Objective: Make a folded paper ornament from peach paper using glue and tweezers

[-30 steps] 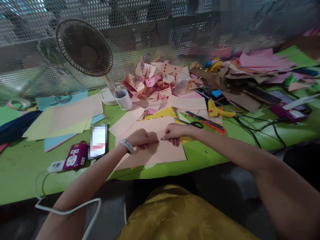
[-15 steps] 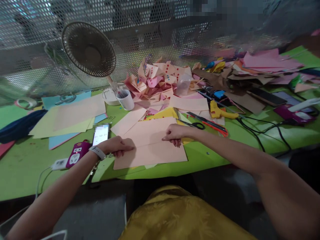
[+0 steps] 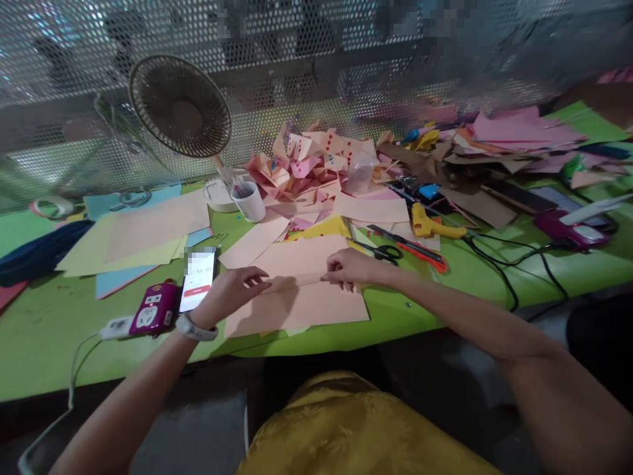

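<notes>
A pale peach paper sheet (image 3: pixel 297 310) lies in front of me, with a straight crease or edge running across its middle. My left hand (image 3: pixel 237 290) is at the left end of that line, fingers curled and thumb and fingertips close together on the paper. At the right end my right hand (image 3: pixel 352 269) pinches along the same line, its other fingers bent under. Whether a thin strip lies between the fingertips is too fine to make out. Beyond the sheet are a yellow paper piece (image 3: pixel 324 228) and another peach sheet (image 3: pixel 257 241).
Black-handled scissors (image 3: pixel 388 253), a red cutter (image 3: pixel 430 257) and a yellow glue gun (image 3: pixel 435 224) lie right. A phone (image 3: pixel 198 280) and purple power socket (image 3: pixel 154 309) are left. Behind stand a white mug (image 3: pixel 251 203), a fan (image 3: pixel 182 109) and heaped paper scraps (image 3: pixel 311 161).
My left hand has gone from a pointing index finger pressed on the paper to curled fingers with the thumb near. The right hand stays at about the same spot, pinching the paper.
</notes>
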Action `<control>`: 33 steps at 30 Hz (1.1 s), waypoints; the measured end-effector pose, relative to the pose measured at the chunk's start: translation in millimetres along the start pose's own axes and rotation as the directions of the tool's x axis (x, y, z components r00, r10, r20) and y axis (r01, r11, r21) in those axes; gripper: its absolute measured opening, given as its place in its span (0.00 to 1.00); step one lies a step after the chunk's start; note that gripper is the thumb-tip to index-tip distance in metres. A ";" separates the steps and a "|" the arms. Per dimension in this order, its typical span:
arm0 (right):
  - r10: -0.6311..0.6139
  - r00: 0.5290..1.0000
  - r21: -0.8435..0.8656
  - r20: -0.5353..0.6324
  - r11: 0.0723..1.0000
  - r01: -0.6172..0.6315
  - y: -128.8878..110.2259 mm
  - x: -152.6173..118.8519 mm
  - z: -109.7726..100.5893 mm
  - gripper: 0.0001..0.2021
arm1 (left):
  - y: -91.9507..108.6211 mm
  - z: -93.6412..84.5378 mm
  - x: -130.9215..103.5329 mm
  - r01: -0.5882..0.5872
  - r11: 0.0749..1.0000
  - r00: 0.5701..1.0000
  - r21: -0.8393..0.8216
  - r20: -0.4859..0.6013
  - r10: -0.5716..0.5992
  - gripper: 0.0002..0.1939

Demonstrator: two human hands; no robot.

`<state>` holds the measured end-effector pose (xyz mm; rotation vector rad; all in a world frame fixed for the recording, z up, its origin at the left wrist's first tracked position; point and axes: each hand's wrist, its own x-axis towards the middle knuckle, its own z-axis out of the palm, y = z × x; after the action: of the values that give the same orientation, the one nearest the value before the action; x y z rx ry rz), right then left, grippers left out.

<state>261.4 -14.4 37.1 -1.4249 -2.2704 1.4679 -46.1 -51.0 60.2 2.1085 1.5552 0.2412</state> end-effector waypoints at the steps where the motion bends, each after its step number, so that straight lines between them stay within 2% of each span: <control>1: -0.067 0.996 -0.090 -0.066 0.994 0.061 -0.9 -3.2 1.3 0.13 | 6.4 9.4 -0.5 -0.078 0.997 0.996 0.015 -0.051 0.079 0.20; 2: -0.155 0.980 -0.204 -0.127 0.971 0.127 -0.8 -5.3 3.1 0.11 | 12.1 18.2 -0.3 -0.179 0.983 0.979 0.045 -0.087 0.182 0.19; 4: -0.357 0.916 -0.444 -0.185 0.861 0.246 3.2 -6.2 8.4 0.08 | 20.4 32.7 1.9 -0.349 0.926 0.926 0.145 -0.100 0.365 0.16; 6: -0.501 0.850 -0.614 -0.164 0.726 0.310 10.6 -3.9 15.2 0.07 | 24.3 42.0 6.0 -0.419 0.880 0.893 0.226 -0.076 0.444 0.16; 10: -0.633 0.770 -0.811 -0.086 0.493 0.315 22.7 0.1 27.0 0.09 | 21.2 49.7 13.7 -0.466 0.797 0.854 0.383 -0.038 0.518 0.15; 12: -0.664 0.747 -0.871 -0.037 0.388 0.302 24.6 -0.8 29.8 0.11 | 16.9 51.6 15.8 -0.491 0.747 0.829 0.449 -0.022 0.559 0.15; 14: -0.675 0.738 -0.896 -0.003 0.330 0.298 24.7 -2.4 30.7 0.12 | 12.8 53.5 17.0 -0.516 0.707 0.806 0.484 -0.006 0.592 0.15; 17: -0.680 0.733 -0.896 0.007 0.321 0.306 24.5 -3.4 30.3 0.12 | 10.0 56.6 17.8 -0.527 0.689 0.790 0.498 -0.012 0.613 0.15; 25: -0.692 0.722 -0.895 -0.027 0.338 0.290 25.6 -1.2 29.2 0.13 | 18.6 57.8 17.9 -0.459 0.722 0.822 0.518 -0.061 0.566 0.12; 29: -0.663 0.738 -0.830 -0.130 0.479 0.284 27.7 4.4 27.8 0.13 | 22.7 57.6 18.5 -0.409 0.778 0.857 0.476 -0.093 0.508 0.11; 33: -0.565 0.807 -0.724 -0.172 0.629 0.285 23.7 11.1 22.4 0.10 | 26.1 57.0 20.1 -0.346 0.844 0.892 0.409 -0.137 0.432 0.12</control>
<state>259.2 -18.8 3.0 -0.9879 -2.6964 0.1633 6.8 -54.5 21.3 2.7899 1.3494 0.3568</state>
